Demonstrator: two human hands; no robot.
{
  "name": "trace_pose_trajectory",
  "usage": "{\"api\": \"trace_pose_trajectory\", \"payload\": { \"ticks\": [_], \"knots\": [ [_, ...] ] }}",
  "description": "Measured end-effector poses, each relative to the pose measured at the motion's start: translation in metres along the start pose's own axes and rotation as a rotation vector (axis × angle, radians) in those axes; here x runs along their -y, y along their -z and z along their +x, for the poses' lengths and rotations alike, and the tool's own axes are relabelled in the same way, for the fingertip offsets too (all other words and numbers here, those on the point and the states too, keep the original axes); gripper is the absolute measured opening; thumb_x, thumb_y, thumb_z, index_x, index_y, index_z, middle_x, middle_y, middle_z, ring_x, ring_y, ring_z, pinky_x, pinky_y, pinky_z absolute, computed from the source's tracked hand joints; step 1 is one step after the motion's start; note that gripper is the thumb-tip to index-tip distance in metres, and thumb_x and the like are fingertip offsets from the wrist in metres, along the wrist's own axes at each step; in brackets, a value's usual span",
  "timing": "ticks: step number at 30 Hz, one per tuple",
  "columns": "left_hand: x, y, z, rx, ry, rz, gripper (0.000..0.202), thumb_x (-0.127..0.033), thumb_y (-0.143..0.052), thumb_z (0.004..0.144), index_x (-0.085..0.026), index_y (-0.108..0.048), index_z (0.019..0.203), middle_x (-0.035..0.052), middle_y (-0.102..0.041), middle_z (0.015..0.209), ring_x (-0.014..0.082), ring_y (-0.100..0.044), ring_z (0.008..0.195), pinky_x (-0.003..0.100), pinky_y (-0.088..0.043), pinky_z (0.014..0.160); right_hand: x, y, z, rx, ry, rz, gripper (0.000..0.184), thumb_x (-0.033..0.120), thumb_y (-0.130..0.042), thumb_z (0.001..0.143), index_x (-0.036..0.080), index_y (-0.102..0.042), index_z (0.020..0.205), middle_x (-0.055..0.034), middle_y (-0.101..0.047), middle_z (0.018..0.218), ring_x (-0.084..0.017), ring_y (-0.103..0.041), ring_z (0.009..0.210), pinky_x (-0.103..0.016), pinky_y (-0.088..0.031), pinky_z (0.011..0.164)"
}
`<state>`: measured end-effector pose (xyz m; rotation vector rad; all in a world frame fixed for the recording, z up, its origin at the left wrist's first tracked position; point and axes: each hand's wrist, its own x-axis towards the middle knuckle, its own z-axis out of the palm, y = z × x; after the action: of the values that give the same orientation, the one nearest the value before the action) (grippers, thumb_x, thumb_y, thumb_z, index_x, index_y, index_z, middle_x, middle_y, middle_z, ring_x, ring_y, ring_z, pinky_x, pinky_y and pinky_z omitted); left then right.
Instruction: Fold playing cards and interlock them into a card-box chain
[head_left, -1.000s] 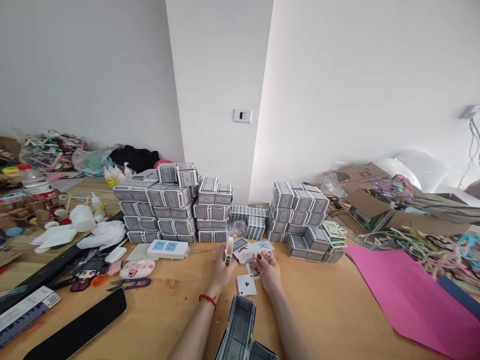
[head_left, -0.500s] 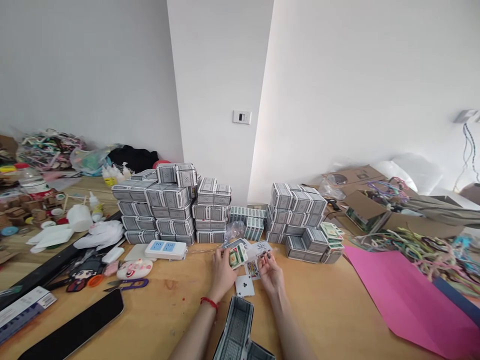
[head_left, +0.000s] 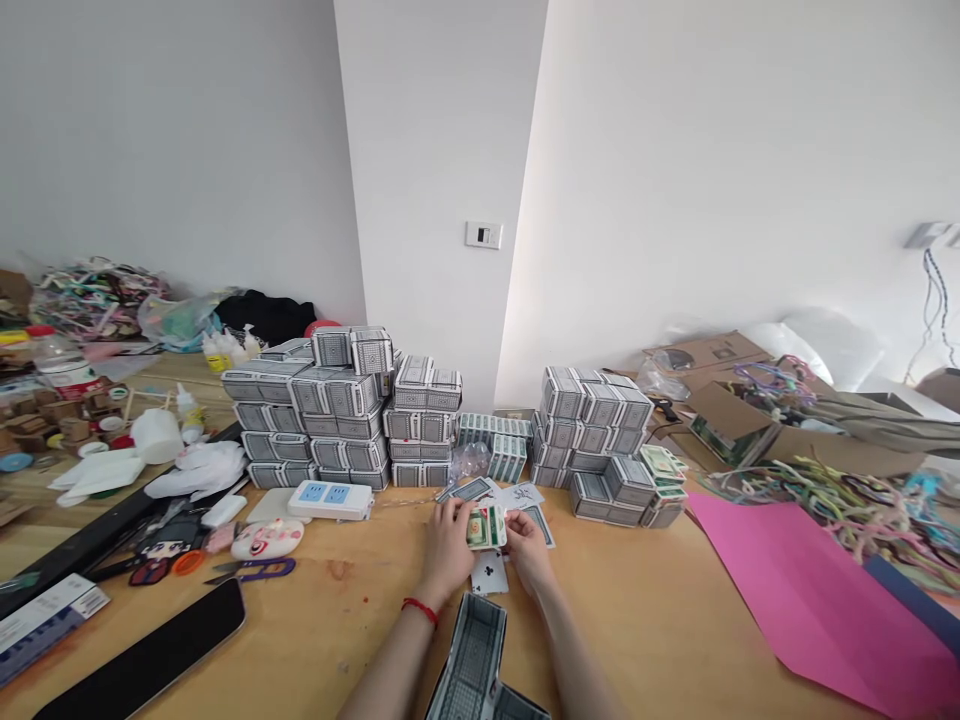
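Note:
My left hand (head_left: 445, 545) and my right hand (head_left: 525, 548) meet over the wooden table (head_left: 337, 630), both closed on a small green-printed card pack (head_left: 486, 524) held between them. Under the hands lies a face-up club card (head_left: 490, 572), and more loose cards (head_left: 519, 498) are spread just beyond. A red string is tied round my left wrist. Near my forearms lies a flattened grey patterned card box (head_left: 476, 660).
Stacks of grey patterned card boxes (head_left: 337, 410) and another stack of grey boxes (head_left: 600, 420) stand behind the hands. A white power strip (head_left: 330, 498), scissors (head_left: 251, 570) and a black phone (head_left: 150, 660) lie left. A pink paper sheet (head_left: 810, 590) and cardboard boxes (head_left: 742, 400) are right.
My left hand turned the pack from edge-on to face-up and lowered it. My right hand left the loose cards and came in to grip the pack too.

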<state>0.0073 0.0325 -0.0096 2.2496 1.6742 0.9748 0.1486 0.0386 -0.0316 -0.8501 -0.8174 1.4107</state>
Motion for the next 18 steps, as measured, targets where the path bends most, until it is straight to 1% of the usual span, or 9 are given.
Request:
{"api": "trace_pose_trajectory", "payload": {
  "ticks": [3,6,9,12,15,18],
  "knots": [
    [-0.001,-0.001,-0.001,-0.014,-0.033,0.039,0.048,-0.008,-0.053,0.066,-0.023,-0.049,0.111,0.0058,-0.044,0.106,0.0231,-0.041,0.098,0.037,-0.035,0.085,0.002,0.003,0.000,0.002,0.002,-0.066,0.025,0.030,-0.072,0.055,0.018,-0.053,0.066,0.0053,-0.054,0.051,-0.008,-0.043,0.038,-0.019,-0.032,0.038],
    [0.000,-0.003,-0.003,-0.054,-0.062,0.102,0.051,-0.004,-0.049,0.066,-0.023,-0.048,0.113,0.0058,-0.044,0.108,0.0230,-0.040,0.099,0.038,-0.035,0.086,0.004,0.004,-0.001,-0.003,0.035,-0.125,0.023,0.029,-0.071,0.055,0.018,-0.052,0.061,0.0051,-0.054,0.051,-0.009,-0.044,0.040,-0.020,-0.033,0.040],
    [0.000,-0.004,-0.004,-0.086,-0.105,0.156,0.051,-0.002,-0.046,0.068,-0.023,-0.048,0.114,0.0063,-0.044,0.108,0.0231,-0.039,0.099,0.038,-0.036,0.085,0.005,0.001,-0.002,0.000,0.082,-0.167,0.021,0.025,-0.071,0.053,0.018,-0.052,0.058,0.0040,-0.057,0.056,-0.011,-0.050,0.049,-0.022,-0.039,0.048],
    [-0.002,-0.004,-0.005,-0.094,-0.149,0.176,0.051,-0.001,-0.044,0.068,-0.022,-0.049,0.114,0.0068,-0.046,0.106,0.0229,-0.040,0.098,0.038,-0.037,0.084,0.008,0.000,-0.003,0.020,0.107,-0.199,0.020,0.022,-0.071,0.052,0.018,-0.053,0.061,0.0016,-0.061,0.065,-0.015,-0.055,0.061,-0.025,-0.043,0.058],
    [-0.004,-0.003,-0.005,-0.078,-0.182,0.177,0.053,0.000,-0.044,0.067,-0.022,-0.048,0.115,0.0068,-0.046,0.106,0.0236,-0.039,0.099,0.038,-0.038,0.084,0.012,0.000,-0.004,0.044,0.109,-0.226,0.020,0.022,-0.070,0.053,0.018,-0.054,0.064,-0.0008,-0.063,0.072,-0.016,-0.057,0.064,-0.027,-0.045,0.060],
    [-0.005,-0.002,-0.006,-0.062,-0.203,0.169,0.054,-0.001,-0.044,0.067,-0.023,-0.048,0.116,0.0067,-0.046,0.106,0.0239,-0.039,0.100,0.039,-0.039,0.084,0.016,0.002,-0.004,0.065,0.112,-0.242,0.025,0.022,-0.070,0.052,0.019,-0.054,0.071,-0.0025,-0.064,0.079,-0.018,-0.059,0.069,-0.029,-0.046,0.064]
  ]
}}
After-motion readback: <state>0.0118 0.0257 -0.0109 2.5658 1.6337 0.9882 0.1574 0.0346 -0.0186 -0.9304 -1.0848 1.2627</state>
